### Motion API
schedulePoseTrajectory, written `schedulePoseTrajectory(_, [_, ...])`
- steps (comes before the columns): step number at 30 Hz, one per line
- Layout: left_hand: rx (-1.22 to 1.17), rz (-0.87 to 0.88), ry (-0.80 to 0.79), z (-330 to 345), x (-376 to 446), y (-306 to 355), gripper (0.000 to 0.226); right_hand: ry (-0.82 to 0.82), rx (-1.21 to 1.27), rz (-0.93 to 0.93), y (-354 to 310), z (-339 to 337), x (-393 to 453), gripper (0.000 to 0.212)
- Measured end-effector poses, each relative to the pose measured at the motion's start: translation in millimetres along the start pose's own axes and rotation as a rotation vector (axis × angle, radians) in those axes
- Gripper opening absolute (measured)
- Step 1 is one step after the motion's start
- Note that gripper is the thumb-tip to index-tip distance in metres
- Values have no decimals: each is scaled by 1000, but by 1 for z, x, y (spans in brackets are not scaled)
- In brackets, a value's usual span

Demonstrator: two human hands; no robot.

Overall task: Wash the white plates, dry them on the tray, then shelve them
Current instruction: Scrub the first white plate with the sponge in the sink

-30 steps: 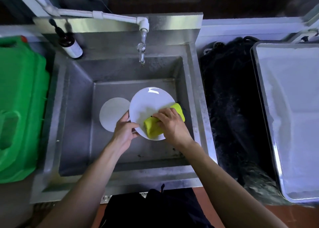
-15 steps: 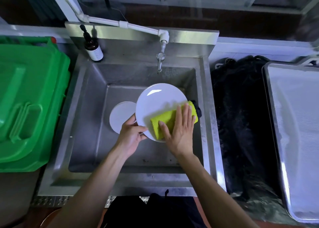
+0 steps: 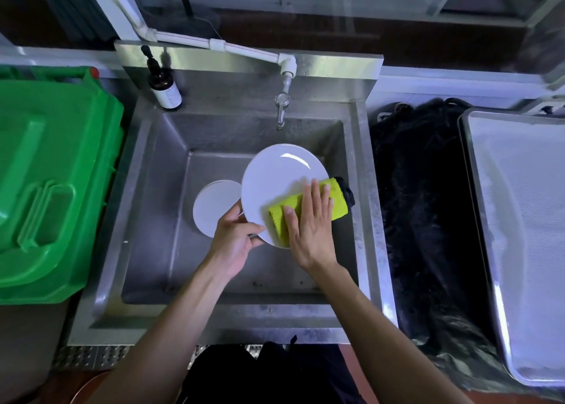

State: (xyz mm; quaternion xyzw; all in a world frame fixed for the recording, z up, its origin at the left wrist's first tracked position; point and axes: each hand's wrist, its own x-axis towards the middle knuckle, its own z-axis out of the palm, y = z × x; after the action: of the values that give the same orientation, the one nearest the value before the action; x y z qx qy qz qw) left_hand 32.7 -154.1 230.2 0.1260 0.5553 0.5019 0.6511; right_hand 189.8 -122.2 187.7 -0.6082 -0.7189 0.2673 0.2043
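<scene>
A round white plate, smooth and glossy with a streak of glare near its 12 o'clock edge, is held tilted over the basin of a stainless steel sink. The left hand pinches its rim at about 7 o'clock, thumb on the face and fingers curled behind. The right hand lies flat, fingers straight and together, pressing a yellow-green sponge against the plate's lower right, around 4 o'clock; the sponge is oblong and nubbly, with a dark scouring layer showing at its far end. Both forearms reach in from 6 o'clock, bare to the elbow.

On the sink floor, at 9 o'clock from the held plate and partly behind it, lies a small stack of white plates, flat. A chrome tap hangs from a white pipe at 12 o'clock. A dark pump bottle with a pale label stands on the sink's back ledge at 11 o'clock. Outward at 9 o'clock is a green plastic bin lid; at 3 o'clock a crumpled black plastic bag, then a rectangular metal tray with a finely textured, matte bed and raised rim.
</scene>
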Motion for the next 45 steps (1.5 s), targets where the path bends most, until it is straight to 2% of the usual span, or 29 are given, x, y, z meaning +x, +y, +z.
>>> schedulePoseTrajectory(4, [-37,30,37,0,-1,5,61,117,-78,58,-5,-8,1,90])
schedulePoseTrajectory(8, [-37,38,33,6,-2,7,58,56,-41,113,-18,-10,10,89])
schedulePoseTrajectory(12, [2,57,45,8,-1,12,54,59,-43,64,-20,-11,19,85])
schedulePoseTrajectory(17, [89,69,-11,7,3,25,50,21,-46,-83,-12,-17,38,78])
schedulePoseTrajectory(24, [148,32,-124,3,5,30,41,-40,-136,-404,-16,-37,74,74])
schedulePoseTrajectory(29, [219,8,-210,-1,6,29,48,-95,-184,-630,-29,-39,78,69])
schedulePoseTrajectory(32, [218,-2,-240,-1,4,30,50,-100,-215,-684,-36,-37,83,67])
schedulePoseTrajectory(38, [191,26,-204,-2,4,31,49,-68,-240,-649,-43,-32,92,66])
schedulePoseTrajectory(43, [155,81,-83,-5,2,29,43,-9,-219,-371,-20,-39,106,71])
schedulePoseTrajectory(45, [122,88,-32,-3,2,31,42,6,-223,-325,-10,-41,104,71])
